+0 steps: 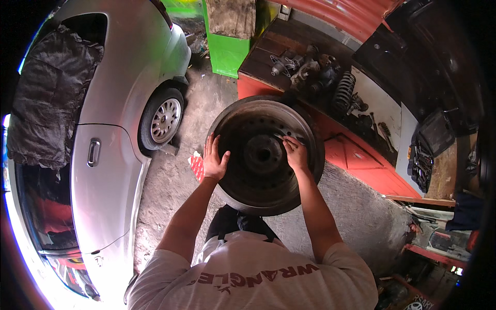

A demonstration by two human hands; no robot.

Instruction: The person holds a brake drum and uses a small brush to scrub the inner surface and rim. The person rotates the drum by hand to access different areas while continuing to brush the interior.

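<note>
A large, dark steel wheel rim [258, 199] faces up in front of me, with a round hub and centre hole in its middle and a ring of small holes around it. My left hand [215, 159] rests on its left edge, fingers stretched and thumb apart, holding nothing. Over the inside of the wheel on the right, my right hand [295, 153] is closed in a pinch. A small, pale, thin thing shows at those fingertips, too small to name. What supports the wheel from below is hidden.
On the left stands a silver car [111, 181] with a dark cloth [54, 98] over its window. A red workbench [356, 165] on the right carries greasy metal parts, a coil spring [343, 92] and a black tool case [422, 164]. A red-and-white box [196, 166] lies near my left hand.
</note>
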